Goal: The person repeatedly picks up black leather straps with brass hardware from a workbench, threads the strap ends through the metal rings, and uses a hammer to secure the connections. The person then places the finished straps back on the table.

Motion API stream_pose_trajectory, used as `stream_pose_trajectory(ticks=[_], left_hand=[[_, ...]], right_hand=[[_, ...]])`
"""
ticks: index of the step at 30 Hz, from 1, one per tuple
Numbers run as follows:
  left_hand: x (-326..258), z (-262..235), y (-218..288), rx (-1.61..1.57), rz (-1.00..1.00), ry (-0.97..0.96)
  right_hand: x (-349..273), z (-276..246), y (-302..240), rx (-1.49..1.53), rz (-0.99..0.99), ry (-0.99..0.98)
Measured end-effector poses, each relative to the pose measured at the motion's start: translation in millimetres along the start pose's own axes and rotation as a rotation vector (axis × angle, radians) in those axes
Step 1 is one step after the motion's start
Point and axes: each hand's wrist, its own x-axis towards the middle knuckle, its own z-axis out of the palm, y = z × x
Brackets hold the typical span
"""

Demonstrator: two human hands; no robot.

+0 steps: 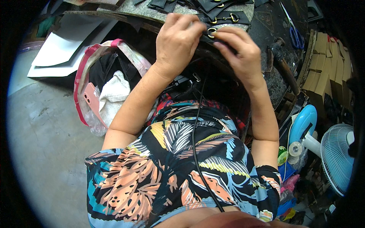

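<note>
Between my two hands is a black strap, which looks like leather, with a gold ring (211, 32) on it. The fingers of my left hand (178, 43) are bent and closed at the strap's left side, slightly smeared by motion. Thumb and forefinger of my right hand (240, 53) pinch the strap right beside the ring. Just beyond lies another black strap with gold horsebit hardware (225, 19) on the grey-white worktop (245, 28). Several more black pieces with gold fittings (209, 7) are piled at the far edge.
Blue-handled scissors (294, 36) and a hammer (280, 57) lie right of the work. A pink-rimmed bag (81, 76) holding a pink phone (91, 99) and white cloth (115, 91) stands left. White sheets (70, 41) are behind it; a fan (336, 155) and cardboard pieces (329, 64) are right.
</note>
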Motion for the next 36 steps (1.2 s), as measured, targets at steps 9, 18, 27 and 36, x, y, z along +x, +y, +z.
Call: stream_pose_trajectory(ticks=[9,18,27,36], left_hand=[[-6.1,-8.6,-9.1,0.015,0.123,-0.142],[-7.9,-21.5,2.3,0.067,0.103,-0.130],[32.3,30.1,27.7,-0.315,0.114,-0.164],[28.4,40.5,29.0,-0.247,0.085,-0.130]], right_hand=[[-27.7,-49.9,11.7,-0.038,0.549,-0.029],[-5.3,-37.2,55.7,0.292,0.506,-0.028],[-13.4,-31.3,65.3,0.470,0.576,0.048],[-9.8,-14.3,45.9,-0.057,0.451,0.055]])
